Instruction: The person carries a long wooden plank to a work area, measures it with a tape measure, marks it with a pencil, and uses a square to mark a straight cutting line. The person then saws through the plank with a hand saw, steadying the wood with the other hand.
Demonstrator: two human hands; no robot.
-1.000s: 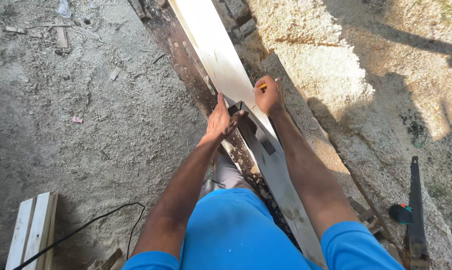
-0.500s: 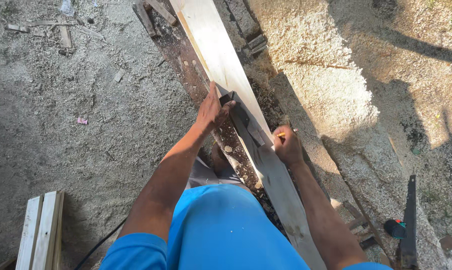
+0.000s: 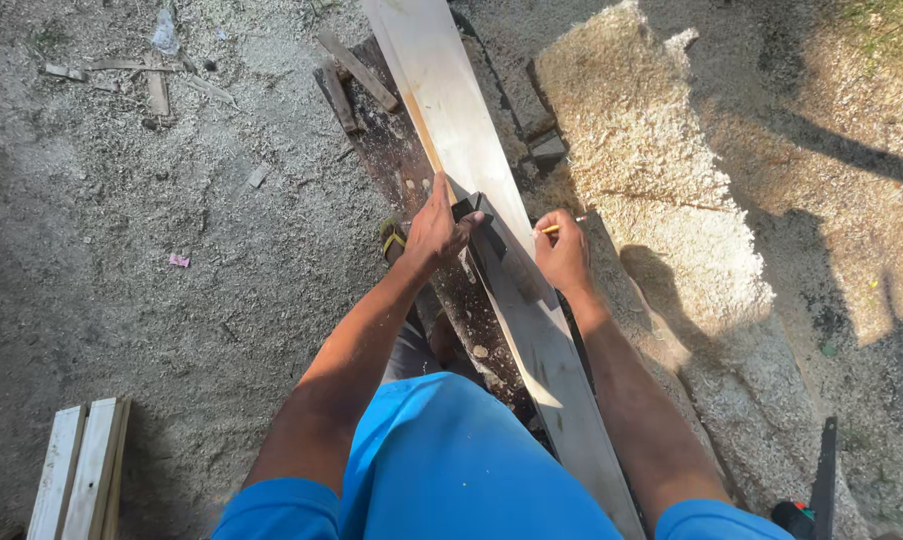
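On the pale plank [image 3: 449, 110], left hand [image 3: 433, 228] grips a dark square [image 3: 479, 222]; right hand [image 3: 563, 255] pinches a pencil [image 3: 559, 227].

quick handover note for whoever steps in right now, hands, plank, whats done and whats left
Left hand: presses a dark square against the pale plank.
Right hand: holds a pencil, tip at the plank's right edge beside the square.
Plank: lies lengthwise on a dark board over sawdust-covered ground.
Done: square set across the plank.
Left: no pencil line is visible yet; probably marking comes next.
A saw lies at lower right.
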